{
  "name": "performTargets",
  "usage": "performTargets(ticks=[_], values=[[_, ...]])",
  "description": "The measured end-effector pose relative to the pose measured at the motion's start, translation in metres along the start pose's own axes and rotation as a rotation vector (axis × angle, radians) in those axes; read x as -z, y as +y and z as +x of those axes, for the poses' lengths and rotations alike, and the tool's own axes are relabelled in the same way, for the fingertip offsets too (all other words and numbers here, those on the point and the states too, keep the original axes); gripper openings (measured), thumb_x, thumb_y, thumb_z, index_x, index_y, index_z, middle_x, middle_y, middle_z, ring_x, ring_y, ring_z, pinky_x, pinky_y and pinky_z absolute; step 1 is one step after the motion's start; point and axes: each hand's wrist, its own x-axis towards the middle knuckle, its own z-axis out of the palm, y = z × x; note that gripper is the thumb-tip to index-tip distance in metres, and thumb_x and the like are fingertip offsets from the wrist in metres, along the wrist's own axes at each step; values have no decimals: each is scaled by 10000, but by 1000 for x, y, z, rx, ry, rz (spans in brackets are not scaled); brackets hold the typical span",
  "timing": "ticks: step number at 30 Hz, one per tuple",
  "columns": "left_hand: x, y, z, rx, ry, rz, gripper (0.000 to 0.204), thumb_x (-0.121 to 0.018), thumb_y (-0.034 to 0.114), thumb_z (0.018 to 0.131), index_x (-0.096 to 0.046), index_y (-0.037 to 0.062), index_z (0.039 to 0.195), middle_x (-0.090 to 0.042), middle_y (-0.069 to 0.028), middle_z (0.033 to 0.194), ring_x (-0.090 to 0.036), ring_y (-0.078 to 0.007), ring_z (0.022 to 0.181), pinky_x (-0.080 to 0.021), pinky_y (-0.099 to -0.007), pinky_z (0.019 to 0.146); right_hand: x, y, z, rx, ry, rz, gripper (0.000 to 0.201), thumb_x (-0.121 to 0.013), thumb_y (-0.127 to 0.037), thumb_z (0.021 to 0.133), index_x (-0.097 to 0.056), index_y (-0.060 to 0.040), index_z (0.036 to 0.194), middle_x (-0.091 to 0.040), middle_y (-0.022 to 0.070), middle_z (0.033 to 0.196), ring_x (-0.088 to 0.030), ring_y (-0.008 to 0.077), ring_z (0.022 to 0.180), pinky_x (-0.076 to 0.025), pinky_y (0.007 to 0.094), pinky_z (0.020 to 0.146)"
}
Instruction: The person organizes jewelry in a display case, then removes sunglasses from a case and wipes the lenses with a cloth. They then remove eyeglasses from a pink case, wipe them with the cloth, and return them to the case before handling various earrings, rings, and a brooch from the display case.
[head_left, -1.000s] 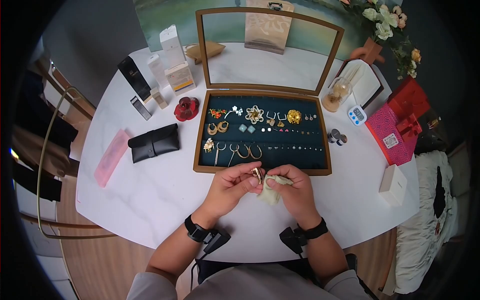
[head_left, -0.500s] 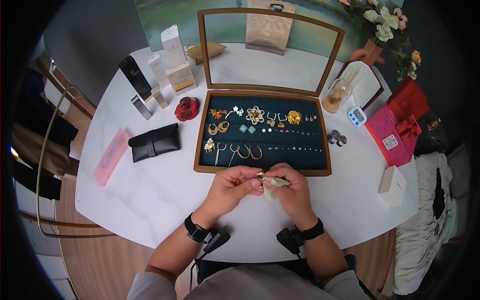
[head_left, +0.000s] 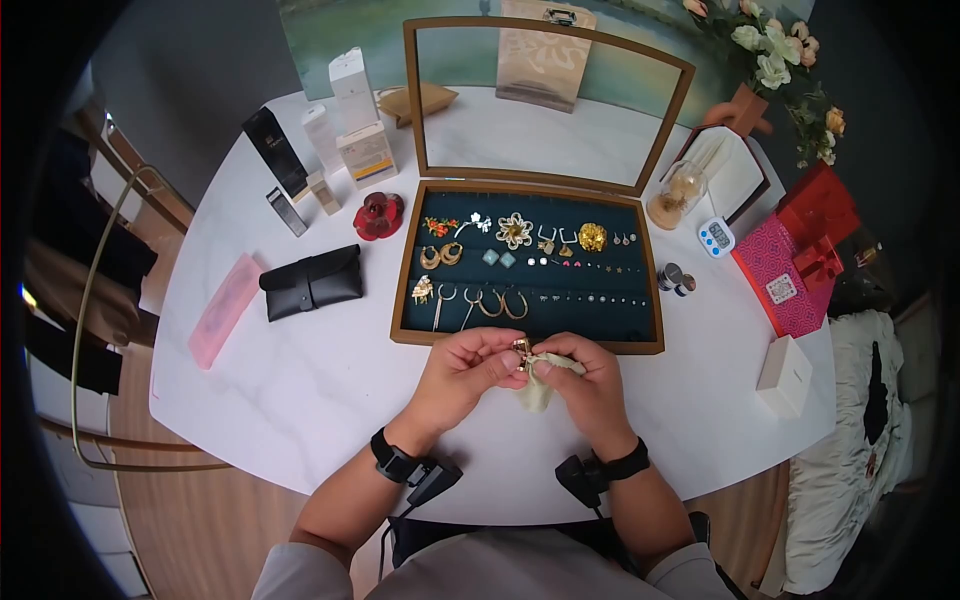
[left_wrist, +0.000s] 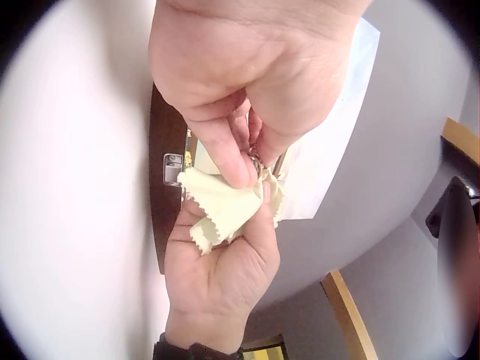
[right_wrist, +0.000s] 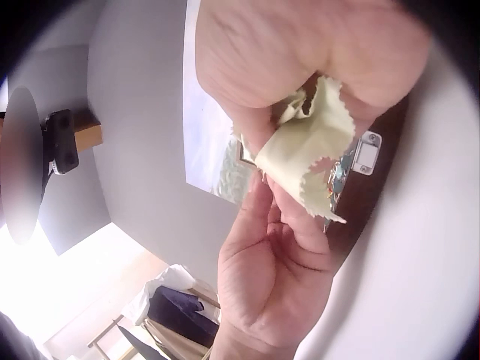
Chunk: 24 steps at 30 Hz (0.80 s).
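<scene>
Just in front of the jewellery box (head_left: 590, 322), my left hand (head_left: 455, 375) pinches a small shiny gold piece of jewellery (head_left: 521, 350) between thumb and fingers. Its exact kind is too small to tell. My right hand (head_left: 592, 388) grips a pale yellow cloth (head_left: 538, 394) and brings it against the piece, fingertips right beside the left ones. In the left wrist view, the zigzag-edged cloth (left_wrist: 225, 206) drapes over the right fingers and the piece is mostly hidden. The right wrist view has the cloth (right_wrist: 304, 154) hanging from the right hand, above the left fingertips.
The box holds rows of earrings and brooches, its glass lid (head_left: 410, 100) raised. Left stand a black case (head_left: 312, 284), a pink pouch (head_left: 226, 312), a red flower (head_left: 378, 216) and several cartons (head_left: 366, 156). Right are a timer (head_left: 716, 237), a white box (head_left: 784, 378) and a patterned bag (head_left: 775, 275).
My right hand has come slightly left, bringing the cloth onto the gold piece. The cloth bunched up half a second ago and now hangs lower again. My left hand keeps its grip, the piece slightly turned.
</scene>
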Motion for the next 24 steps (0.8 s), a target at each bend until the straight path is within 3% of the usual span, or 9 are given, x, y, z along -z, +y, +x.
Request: performTargets(ticks=[6, 8, 15, 18, 20, 24], values=[[1, -1, -1, -8, -39, 50, 269, -642, 40, 955, -632, -14, 1219, -710, -125, 1055, -712, -179, 876, -602, -313, 818, 0, 5, -1, -28, 11, -22, 123, -681, -48, 916, -683, -5, 1031, -692, 25, 985, -628, 83, 873, -498, 229, 775], [-3, -2, -3, 18, -53, 47, 266, -641, 36, 955, -632, -13, 1216, -709, -124, 1053, -711, -178, 873, -602, -314, 818, -1, 4, 0, -20, 99, -5, 108, -674, -43, 918, -678, -3, 1017, -689, 26, 976, -629, 84, 867, -503, 233, 770], [-1, -2, 1, -22, 21, -88, 236, -636, 37, 958, -637, -2, 1191, -707, -109, 1049, -707, -174, 869, -598, -306, 810, -1, 12, 2, 119, 16, -62, 102, -676, 3, 896, -675, -13, 997, -674, 17, 951, -627, 82, 864, -503, 236, 758], [3, -3, 0, 2, -39, -5, 245, -633, 42, 962, -629, 3, 1204, -703, -102, 1048, -703, -173, 880, -597, -306, 805, -2, 12, 0, 134, 14, -92, 121, -675, 25, 881, -674, -12, 996, -671, 24, 955, -626, 87, 877, -502, 239, 767], [3, -2, 0, 27, -69, 4, 260, -627, 31, 962, -618, -5, 1219, -697, -99, 1059, -699, -169, 890, -593, -311, 828, -3, 6, -2, -10, 100, 14, 116, -671, 25, 876, -670, 0, 989, -672, 36, 965, -626, 91, 900, -500, 240, 787], [1, -3, 0, 47, -105, -25, 279, -620, 9, 959, -594, -8, 1236, -686, -92, 1080, -688, -157, 928, -585, -314, 852, -6, 2, -2, -27, 218, 38, 149, -655, 37, 869, -674, 10, 1014, -674, 44, 969, -627, 96, 915, -499, 243, 809]])
